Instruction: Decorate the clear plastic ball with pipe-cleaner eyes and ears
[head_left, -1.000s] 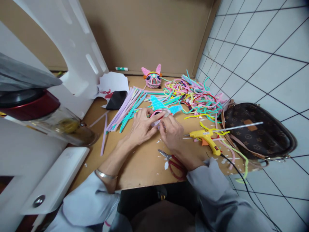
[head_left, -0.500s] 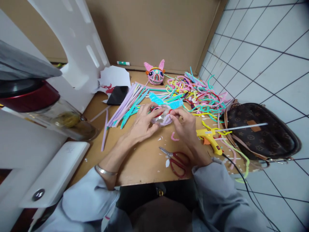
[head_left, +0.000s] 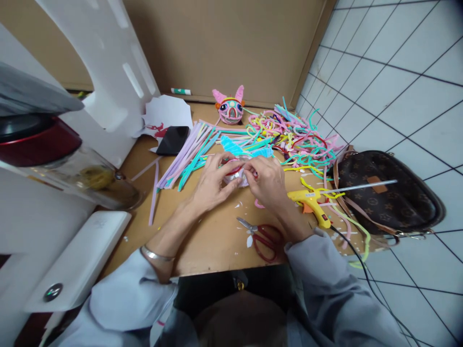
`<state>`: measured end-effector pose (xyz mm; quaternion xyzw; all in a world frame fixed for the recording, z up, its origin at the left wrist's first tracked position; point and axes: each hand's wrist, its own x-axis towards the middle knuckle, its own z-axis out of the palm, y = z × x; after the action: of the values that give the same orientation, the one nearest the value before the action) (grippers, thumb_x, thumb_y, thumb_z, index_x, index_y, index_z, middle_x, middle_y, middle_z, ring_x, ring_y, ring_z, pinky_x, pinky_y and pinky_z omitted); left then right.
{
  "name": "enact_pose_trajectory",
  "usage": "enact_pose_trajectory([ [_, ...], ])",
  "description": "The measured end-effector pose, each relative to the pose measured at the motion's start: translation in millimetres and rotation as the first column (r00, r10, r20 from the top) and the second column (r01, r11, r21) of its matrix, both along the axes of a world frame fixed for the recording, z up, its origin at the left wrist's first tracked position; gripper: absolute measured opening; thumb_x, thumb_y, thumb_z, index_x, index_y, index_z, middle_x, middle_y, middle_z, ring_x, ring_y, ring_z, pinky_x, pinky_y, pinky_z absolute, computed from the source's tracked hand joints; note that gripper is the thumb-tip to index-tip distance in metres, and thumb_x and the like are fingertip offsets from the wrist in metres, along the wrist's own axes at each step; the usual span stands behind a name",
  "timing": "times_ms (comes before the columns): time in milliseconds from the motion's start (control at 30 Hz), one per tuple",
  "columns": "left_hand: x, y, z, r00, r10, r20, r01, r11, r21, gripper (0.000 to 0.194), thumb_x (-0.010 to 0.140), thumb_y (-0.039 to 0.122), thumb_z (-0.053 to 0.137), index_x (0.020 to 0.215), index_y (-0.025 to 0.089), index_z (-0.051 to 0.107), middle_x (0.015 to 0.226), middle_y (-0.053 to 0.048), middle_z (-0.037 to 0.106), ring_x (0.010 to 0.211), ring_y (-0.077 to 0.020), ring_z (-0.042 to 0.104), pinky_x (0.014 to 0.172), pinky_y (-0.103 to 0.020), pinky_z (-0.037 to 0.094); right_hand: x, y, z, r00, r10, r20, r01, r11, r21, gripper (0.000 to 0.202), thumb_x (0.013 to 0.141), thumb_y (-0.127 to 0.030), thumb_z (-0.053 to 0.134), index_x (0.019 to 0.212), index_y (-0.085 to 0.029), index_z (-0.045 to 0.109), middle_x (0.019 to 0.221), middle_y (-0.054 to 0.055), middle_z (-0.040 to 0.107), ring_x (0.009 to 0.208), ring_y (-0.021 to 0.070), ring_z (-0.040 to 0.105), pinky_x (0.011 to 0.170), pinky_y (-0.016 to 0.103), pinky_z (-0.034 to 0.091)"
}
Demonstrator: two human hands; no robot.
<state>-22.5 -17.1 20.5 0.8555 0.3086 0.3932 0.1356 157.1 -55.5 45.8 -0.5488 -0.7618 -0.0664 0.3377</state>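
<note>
Between my hands is a clear, rounded craft head (head_left: pixel 237 177) with lilac and red pipe cleaner trim and two bright blue ears (head_left: pixel 231 146) at its far side. My left hand (head_left: pixel 216 180) is closed around its left side, thumb along the near edge. At the right side my right hand (head_left: pixel 265 177) pinches a red pipe cleaner (head_left: pixel 255 175) against the head; its fingers cover much of that side. Behind stands a similar pink-eared head (head_left: pixel 230 110) with blue eyes. Red-handled scissors (head_left: pixel 265 239) lie open near the table's front edge.
Straight pipe cleaners (head_left: pixel 181 156) lie left, with a tangled heap (head_left: pixel 296 137) at back right. A yellow glue gun (head_left: pixel 314 205) with a trailing cord lies right, beside a brown handbag (head_left: pixel 383 193). A phone (head_left: pixel 173 140), glass bottle (head_left: pixel 94 173) and white device (head_left: pixel 79 260) stand left.
My right hand has turned inward and moved left over the head, covering more of it. My left hand keeps its hold. The whole view has shifted slightly.
</note>
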Motion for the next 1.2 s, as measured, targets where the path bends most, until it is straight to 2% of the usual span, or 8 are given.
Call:
enact_pose_trajectory([
  [367, 1.2, 2.1, -4.0, 1.000, 0.024, 0.009, -0.024, 0.999, 0.035, 0.039, 0.093, 0.041, 0.058, 0.128, 0.025, 0.066, 0.130, -0.010, 0.057, 0.120, -0.0286, 0.052, 0.108, -0.047, 0.042, 0.2, 2.2, -3.4, 0.998, 0.057, 0.015, -0.058, 0.998, 0.019, 0.016, 0.095, -0.018, 0.050, 0.086, -0.021, 0.064, 0.084, 0.005, 0.068, 0.084, 0.0225, 0.059, 0.080, 0.035, 0.035],
  [833, 1.2, 0.0, -1.6, 0.998, 0.046, -0.035, -0.043, 0.997, 0.069, 0.036, 0.096, 0.038, 0.056, 0.128, 0.023, 0.065, 0.129, -0.011, 0.057, 0.121, -0.0269, 0.053, 0.108, -0.047, 0.043, 3.4, 2.6, -5.0, 0.997, 0.042, 0.059, -0.045, 0.998, 0.045, 0.020, 0.097, -0.018, 0.048, 0.088, -0.019, 0.066, 0.085, 0.007, 0.070, 0.085, 0.0235, 0.061, 0.080, 0.035, 0.036],
  [1033, 0.8, 0.0, -0.5, 1.000, 0.024, -0.012, -0.023, 0.995, 0.099, 0.036, 0.095, 0.036, 0.058, 0.126, 0.020, 0.065, 0.125, -0.012, 0.057, 0.119, -0.0271, 0.054, 0.106, -0.046, 0.045, 4.5, 3.6, -6.8, 0.999, 0.054, 0.002, -0.054, 0.997, 0.051, 0.017, 0.096, -0.018, 0.050, 0.095, -0.020, 0.067, 0.088, 0.006, 0.071, 0.085, 0.0226, 0.061, 0.081, 0.034, 0.038],
  [1200, 0.7, -0.5, 1.0, 0.999, 0.039, -0.022, -0.037, 0.995, 0.087, 0.036, 0.094, 0.036, 0.059, 0.127, 0.022, 0.065, 0.126, -0.011, 0.058, 0.120, -0.0273, 0.054, 0.106, -0.047, 0.046, 6.2, 5.0, -8.2, 0.993, 0.095, -0.067, -0.092, 0.995, 0.044, 0.015, 0.094, -0.017, 0.052, 0.093, -0.020, 0.067, 0.087, 0.005, 0.071, 0.084, 0.0212, 0.061, 0.081, 0.033, 0.040],
])
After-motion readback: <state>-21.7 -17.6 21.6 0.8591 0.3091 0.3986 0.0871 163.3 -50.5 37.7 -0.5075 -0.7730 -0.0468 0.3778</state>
